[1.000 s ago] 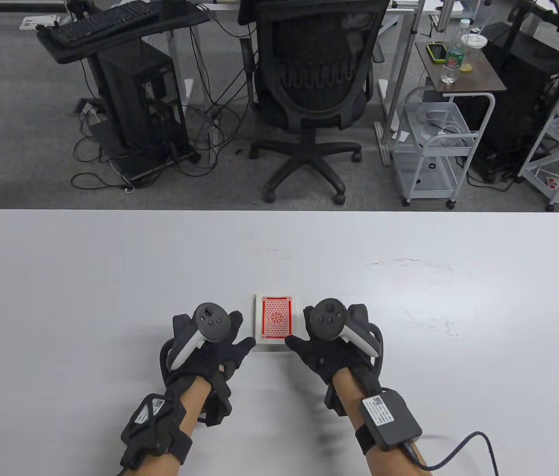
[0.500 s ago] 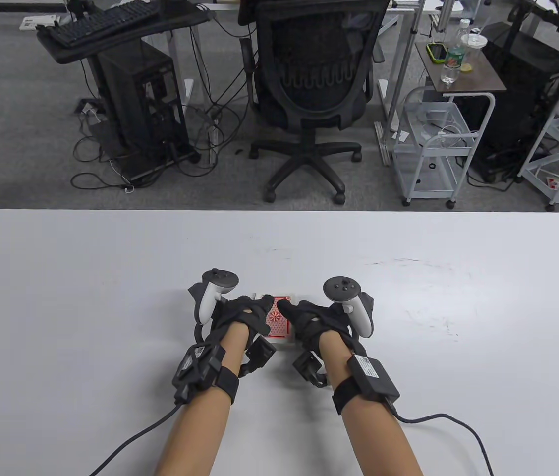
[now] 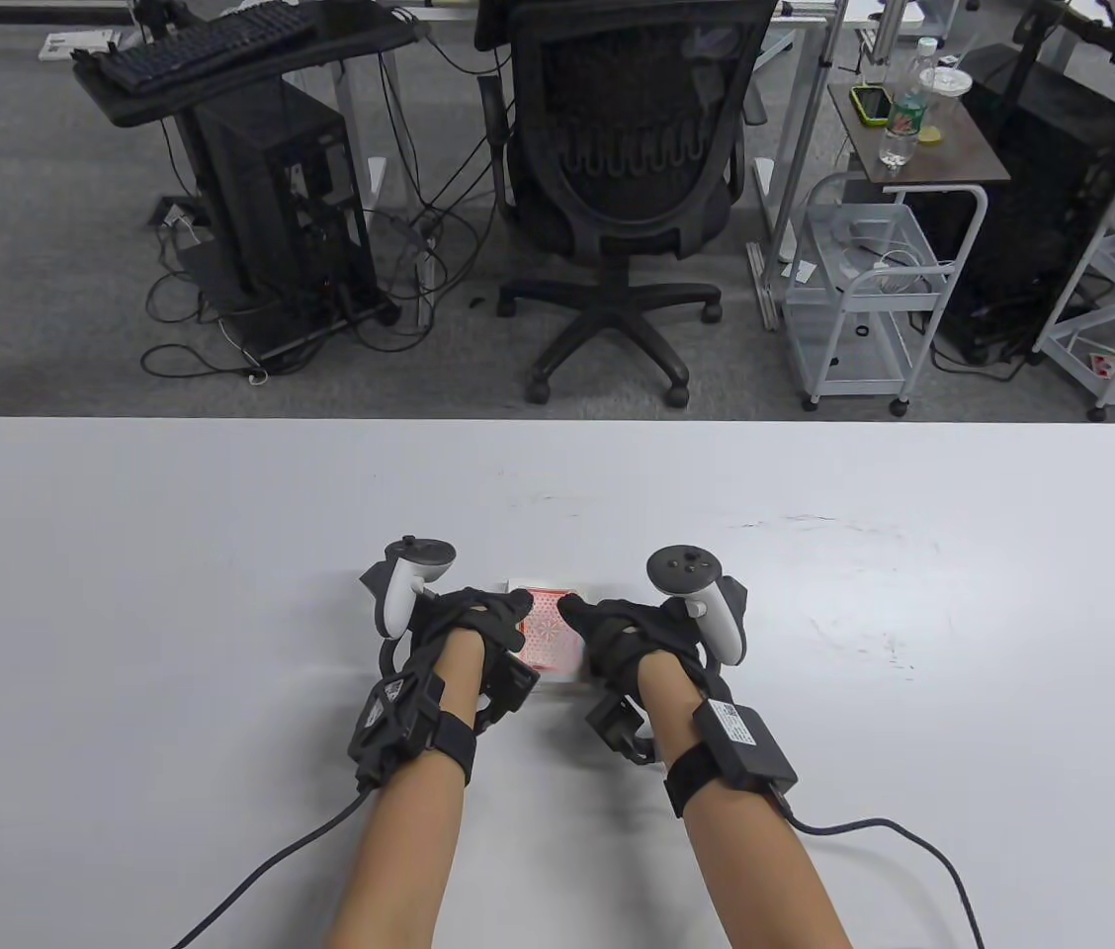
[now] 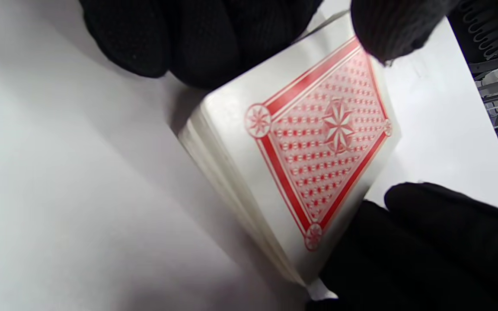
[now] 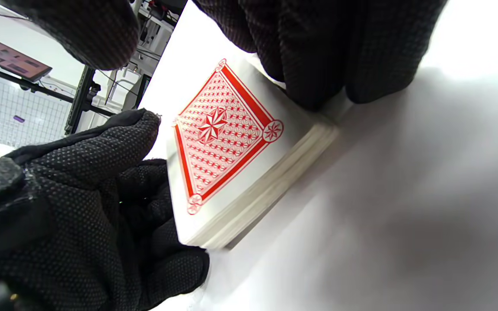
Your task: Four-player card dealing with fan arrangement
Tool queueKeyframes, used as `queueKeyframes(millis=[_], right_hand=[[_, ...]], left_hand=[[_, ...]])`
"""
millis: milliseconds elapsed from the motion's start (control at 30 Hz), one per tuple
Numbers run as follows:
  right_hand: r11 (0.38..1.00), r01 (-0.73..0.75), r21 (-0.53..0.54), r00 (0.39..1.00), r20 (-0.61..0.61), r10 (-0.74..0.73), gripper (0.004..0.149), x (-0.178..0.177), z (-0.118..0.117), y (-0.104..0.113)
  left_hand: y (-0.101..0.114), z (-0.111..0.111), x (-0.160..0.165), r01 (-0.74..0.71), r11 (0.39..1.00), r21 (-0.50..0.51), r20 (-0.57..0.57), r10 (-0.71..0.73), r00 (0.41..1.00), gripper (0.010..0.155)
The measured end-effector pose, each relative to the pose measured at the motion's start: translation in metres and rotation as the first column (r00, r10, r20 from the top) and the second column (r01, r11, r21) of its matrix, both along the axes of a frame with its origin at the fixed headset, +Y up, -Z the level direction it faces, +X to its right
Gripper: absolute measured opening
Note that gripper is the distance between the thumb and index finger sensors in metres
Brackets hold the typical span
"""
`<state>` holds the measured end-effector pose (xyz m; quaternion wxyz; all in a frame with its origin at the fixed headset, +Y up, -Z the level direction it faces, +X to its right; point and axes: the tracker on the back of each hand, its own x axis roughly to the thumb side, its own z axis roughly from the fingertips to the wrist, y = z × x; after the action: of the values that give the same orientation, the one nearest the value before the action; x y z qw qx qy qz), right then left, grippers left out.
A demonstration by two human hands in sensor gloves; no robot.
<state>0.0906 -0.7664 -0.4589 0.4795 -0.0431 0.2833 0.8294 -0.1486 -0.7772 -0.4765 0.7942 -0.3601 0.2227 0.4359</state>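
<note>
A deck of red-backed playing cards [image 3: 548,638] lies face down near the front middle of the white table [image 3: 172,554], held between both hands. My left hand [image 3: 496,615] grips its left side, with the fingers [image 4: 197,39] curled against the edge and the thumb [image 4: 396,26] on top. My right hand [image 3: 585,621] grips the right side the same way, fingers [image 5: 318,47] on the edge. The deck [image 4: 318,142] looks slightly tilted in both wrist views, its stacked edges [image 5: 257,194] showing. Its underside is hidden.
The table's far edge runs across the middle of the table view. Beyond it stand a black office chair [image 3: 627,178], a computer tower with cables [image 3: 281,217] and a white cart [image 3: 864,287]. Glove cables [image 3: 874,840] trail towards the near edge.
A second ago both hands lay beside the deck, trackers up. They have turned inward and closed on the deck from both sides, and the deck now sits slightly tilted.
</note>
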Motion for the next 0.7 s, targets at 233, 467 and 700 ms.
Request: queueKeyframes(millis=[233,467,700], right_hand=[[1.0,0.005,-0.009,1.0,-0.01,-0.005,0.082,0.0,0.0,0.002],[0.998,0.051,0.022,0.998,0.041,-0.052,0.08,0.004,0.004,0.002],[0.995,0.104,0.003,0.987,0.119,-0.104,0.087,0.011,0.02,0.015]], left_hand=[[-0.012,0.006,0.013,-0.123,0.992,-0.04,0.006,0.123,0.992,0.056],[-0.025,0.019,0.024,-0.32,0.944,0.085,0.017,0.319,0.947,0.055],[-0.001,0.04,0.022,-0.45,0.85,0.274,0.06,0.452,0.89,0.053]])
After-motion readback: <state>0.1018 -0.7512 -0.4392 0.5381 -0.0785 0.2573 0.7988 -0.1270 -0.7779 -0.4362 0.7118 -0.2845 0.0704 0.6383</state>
